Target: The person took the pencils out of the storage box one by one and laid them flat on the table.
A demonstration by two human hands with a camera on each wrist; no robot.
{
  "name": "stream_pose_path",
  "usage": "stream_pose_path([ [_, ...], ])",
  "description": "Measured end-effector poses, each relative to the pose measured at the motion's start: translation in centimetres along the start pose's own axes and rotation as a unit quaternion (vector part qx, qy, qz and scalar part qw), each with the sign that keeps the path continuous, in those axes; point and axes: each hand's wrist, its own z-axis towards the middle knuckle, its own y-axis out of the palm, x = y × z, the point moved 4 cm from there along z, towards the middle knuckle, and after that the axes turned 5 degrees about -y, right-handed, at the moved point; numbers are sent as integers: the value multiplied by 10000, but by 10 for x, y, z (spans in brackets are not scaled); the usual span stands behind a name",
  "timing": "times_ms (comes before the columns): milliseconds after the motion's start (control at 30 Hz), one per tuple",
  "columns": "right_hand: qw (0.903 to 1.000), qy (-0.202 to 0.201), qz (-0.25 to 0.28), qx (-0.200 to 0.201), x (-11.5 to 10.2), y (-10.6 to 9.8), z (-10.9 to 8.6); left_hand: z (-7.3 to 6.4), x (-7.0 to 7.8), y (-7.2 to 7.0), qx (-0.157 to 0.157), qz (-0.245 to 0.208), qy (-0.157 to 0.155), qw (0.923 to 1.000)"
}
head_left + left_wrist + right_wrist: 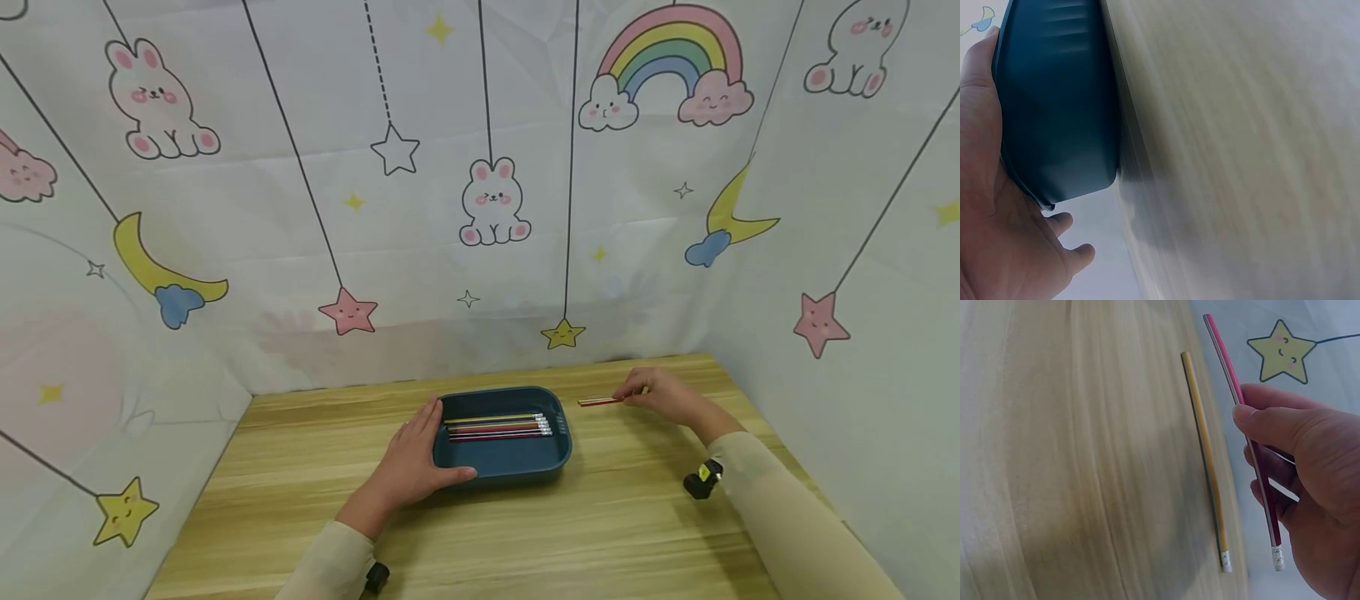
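My left hand (412,454) rests on the left end of a dark blue tray (502,471), thumb stretched along the near rim and fingers straight at the left side. In the left wrist view the tray's outer wall (1060,119) stands beside the thumb. Several striped pencils (498,427) lie side by side in the tray, white erasers to the right. To the right of the tray, my right hand (663,396) pinches a red pencil (1229,372) between thumb and fingers. A yellow pencil (1205,450) lies on the table beside it.
The wood-grain table (510,542) carries the tray near its back edge. A white printed cloth (420,233) hangs behind and at both sides. Small black devices, one (703,479) at the right cuff, are on the wrists.
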Motion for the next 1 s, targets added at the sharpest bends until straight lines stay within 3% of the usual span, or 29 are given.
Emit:
stream_pose_path([
  [200,9996,-231,-66,157,4,4,-1,1,0,0,11,-64,-10,10000],
  [433,9997,43,-94,205,14,9,-2,1,0,0,-40,-37,-12,10000],
  [1000,9980,8,-291,563,21,18,-6,1,1,-1,-6,-83,14,10000],
])
